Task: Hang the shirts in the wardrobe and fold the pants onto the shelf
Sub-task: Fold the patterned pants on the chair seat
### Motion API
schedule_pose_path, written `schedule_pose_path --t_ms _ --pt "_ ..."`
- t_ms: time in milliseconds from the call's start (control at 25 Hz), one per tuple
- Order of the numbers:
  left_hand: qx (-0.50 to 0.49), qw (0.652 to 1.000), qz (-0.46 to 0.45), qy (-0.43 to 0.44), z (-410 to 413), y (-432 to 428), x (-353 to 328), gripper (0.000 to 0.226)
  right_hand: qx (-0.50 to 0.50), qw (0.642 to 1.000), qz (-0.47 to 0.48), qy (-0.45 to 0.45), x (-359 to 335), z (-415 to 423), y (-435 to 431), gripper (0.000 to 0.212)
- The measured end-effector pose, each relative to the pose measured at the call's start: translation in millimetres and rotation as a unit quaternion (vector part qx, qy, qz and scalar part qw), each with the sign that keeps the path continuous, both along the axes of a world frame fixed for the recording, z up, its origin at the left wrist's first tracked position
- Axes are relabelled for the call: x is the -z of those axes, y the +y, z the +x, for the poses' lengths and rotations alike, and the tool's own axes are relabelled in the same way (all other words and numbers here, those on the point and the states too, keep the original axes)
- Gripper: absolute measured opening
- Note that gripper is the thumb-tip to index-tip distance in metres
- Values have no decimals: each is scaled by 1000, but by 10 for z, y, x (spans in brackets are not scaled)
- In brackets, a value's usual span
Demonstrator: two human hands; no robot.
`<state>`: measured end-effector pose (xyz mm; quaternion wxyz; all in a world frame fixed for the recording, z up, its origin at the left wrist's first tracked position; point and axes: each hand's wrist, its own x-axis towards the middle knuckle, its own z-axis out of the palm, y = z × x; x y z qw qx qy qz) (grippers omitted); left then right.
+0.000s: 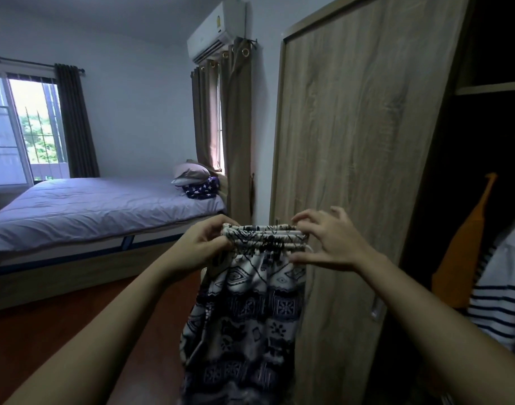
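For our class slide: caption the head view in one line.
Left hand and right hand hold pants by the waistband before the wardrobe.

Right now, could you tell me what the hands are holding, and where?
The left hand and right hand grip the pants by the waistband.

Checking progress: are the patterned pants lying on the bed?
No, the left hand and right hand hold the pants up in the air.

The pants [244, 302] are printed in navy and white geometric bands. The wardrobe door [352, 141] is finished in pale wood grain. A shirt [495, 311] is striped navy on white. The bed [90, 206] is covered in plain lavender.
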<state>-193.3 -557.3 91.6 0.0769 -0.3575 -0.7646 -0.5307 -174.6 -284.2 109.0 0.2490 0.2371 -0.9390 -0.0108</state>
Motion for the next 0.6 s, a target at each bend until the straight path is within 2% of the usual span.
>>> schedule_pose_path --t_ms 80,200,240,360,400,480,600 --pt "-44 998 -21 35 -60 -70 -4 25 15 1000 -13 15 -88 2 -31 73" --pt "-92 985 -78 121 -56 -81 -13 39 -69 983 -169 -22 -3 7 -152 48" --pt "-105 973 -127 165 -37 -44 -21 49 -97 972 -214 -23 61 17 -184 36" --pt "-161 911 -257 280 -57 116 -58 63 -127 944 -304 -20 174 30 -202 27" --pt "-168 906 -267 282 -52 150 -73 62 -135 932 -335 -40 167 34 -193 24" --pt "-166 911 -244 288 -30 174 -64 61 -144 917 -366 -66 135 29 -165 38" --pt "-174 915 -189 311 50 224 16 57 -151 918 -361 -64 132 -11 -122 47"
